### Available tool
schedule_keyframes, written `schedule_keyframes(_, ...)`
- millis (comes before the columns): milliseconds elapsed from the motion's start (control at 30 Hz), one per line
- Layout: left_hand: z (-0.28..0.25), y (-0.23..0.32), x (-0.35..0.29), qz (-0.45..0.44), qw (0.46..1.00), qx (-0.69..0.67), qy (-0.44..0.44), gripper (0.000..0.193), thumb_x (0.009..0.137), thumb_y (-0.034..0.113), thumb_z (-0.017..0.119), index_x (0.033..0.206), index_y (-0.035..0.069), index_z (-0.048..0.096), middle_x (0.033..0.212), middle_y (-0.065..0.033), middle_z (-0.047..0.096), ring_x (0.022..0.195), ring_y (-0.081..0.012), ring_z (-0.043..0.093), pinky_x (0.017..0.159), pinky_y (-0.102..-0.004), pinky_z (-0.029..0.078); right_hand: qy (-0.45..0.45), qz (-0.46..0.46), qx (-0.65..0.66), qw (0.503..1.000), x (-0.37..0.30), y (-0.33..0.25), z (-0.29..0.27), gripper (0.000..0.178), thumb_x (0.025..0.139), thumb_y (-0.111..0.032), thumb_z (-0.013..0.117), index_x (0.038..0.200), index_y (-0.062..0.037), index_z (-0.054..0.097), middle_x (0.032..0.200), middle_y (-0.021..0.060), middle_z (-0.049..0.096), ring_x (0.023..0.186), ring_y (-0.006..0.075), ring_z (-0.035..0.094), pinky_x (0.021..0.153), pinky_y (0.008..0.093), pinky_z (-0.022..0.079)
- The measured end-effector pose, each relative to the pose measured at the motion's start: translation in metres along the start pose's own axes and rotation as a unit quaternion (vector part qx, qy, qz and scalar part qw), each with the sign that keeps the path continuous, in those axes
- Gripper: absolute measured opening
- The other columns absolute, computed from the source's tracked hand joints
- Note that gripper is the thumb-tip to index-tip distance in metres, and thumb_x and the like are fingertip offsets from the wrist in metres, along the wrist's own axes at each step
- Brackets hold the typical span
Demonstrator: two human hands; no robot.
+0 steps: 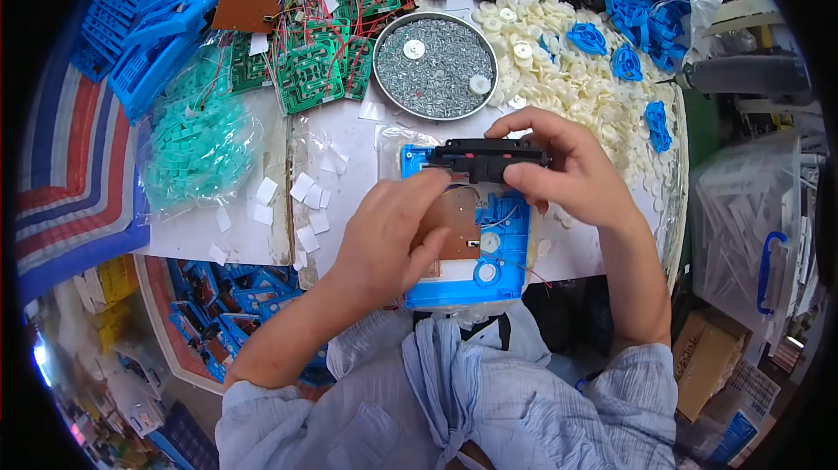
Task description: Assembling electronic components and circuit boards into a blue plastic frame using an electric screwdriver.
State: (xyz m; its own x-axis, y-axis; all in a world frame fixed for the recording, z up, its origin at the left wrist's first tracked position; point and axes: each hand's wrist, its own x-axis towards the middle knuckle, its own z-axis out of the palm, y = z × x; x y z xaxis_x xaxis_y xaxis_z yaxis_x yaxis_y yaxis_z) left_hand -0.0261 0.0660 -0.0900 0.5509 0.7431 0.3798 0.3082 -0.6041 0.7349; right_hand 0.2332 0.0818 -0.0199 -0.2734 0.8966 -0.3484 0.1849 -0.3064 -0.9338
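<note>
At centre, the right hand (572, 175) pinches an elongated black plastic module (486, 157), lying left-right over the blue plastic housing (513, 271); left hand (387, 230) at its left end, grip unclear.

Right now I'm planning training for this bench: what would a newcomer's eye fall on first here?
Probably the round metal tray heaped with small silvery screws, at top centre, and the broad spread of cream plastic wheels to its right. Next would come the black plastic part gripped in the right hand, over the far end of the open blue plastic housing in the middle.
</note>
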Motion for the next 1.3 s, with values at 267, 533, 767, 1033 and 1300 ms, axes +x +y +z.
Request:
schedule_keyframes(267,0.0,0.013,0.0,-0.016,0.996,0.09,0.009,0.027,0.08,-0.004,0.074,0.106,0.001,0.068,0.108,-0.0131,0.067,0.094,-0.032,0.065,0.077,-0.0392,0.054,-0.017,0.016,-0.085,0.996,0.007,0.008,0.005,0.037,0.092,-0.022,0.072,0.124,-0.0057,0.065,0.074,-0.0023,0.064,0.057,0.0023,0.054,0.048,0.0193,0.042)
schedule_keyframes(533,-0.005,0.01,-0.002,-0.008,0.996,0.085,-0.018,0.033,0.081,-0.005,0.071,0.113,0.003,0.066,0.113,-0.014,0.067,0.091,-0.0326,0.066,0.078,-0.0418,0.054,-0.055,-0.023,-0.071,0.996,0.014,0.013,-0.004,0.036,0.094,-0.023,0.073,0.124,-0.0064,0.066,0.078,-0.0009,0.064,0.065,0.004,0.056,0.056,0.022,0.043)
schedule_keyframes(767,-0.014,0.016,0.007,-0.04,0.988,0.093,-0.117,0.06,0.077,-0.007,0.067,0.136,-0.001,0.058,0.142,-0.0209,0.055,0.11,-0.0363,0.065,0.095,-0.0423,0.053,0.052,-0.007,-0.381,0.923,-0.01,0.0,0.013,0.043,0.097,-0.03,0.071,0.137,-0.0159,0.063,0.075,0.0053,0.067,0.066,0.0143,0.064,0.061,0.0303,0.051)
schedule_keyframes(1033,-0.015,0.016,0.01,-0.02,0.985,0.113,-0.127,0.062,0.077,-0.006,0.066,0.138,-0.004,0.056,0.142,-0.0219,0.055,0.119,-0.0372,0.061,0.101,-0.0424,0.051,0.076,-0.083,-0.549,0.828,-0.024,0.015,0.029,0.055,0.093,-0.026,0.073,0.145,-0.0166,0.056,0.076,0.0146,0.068,0.066,0.0311,0.067,0.059,0.0412,0.05)
schedule_keyframes(1300,-0.008,0.017,0.001,-0.005,0.988,0.119,-0.098,0.059,0.08,-0.007,0.066,0.138,-0.005,0.056,0.138,-0.0215,0.056,0.119,-0.0374,0.061,0.1,-0.0421,0.052,0.161,-0.321,-0.525,0.772,-0.018,0.059,0.03,0.04,0.091,-0.021,0.073,0.126,-0.0055,0.065,0.075,0.008,0.063,0.061,0.0259,0.061,0.054,0.0392,0.048)
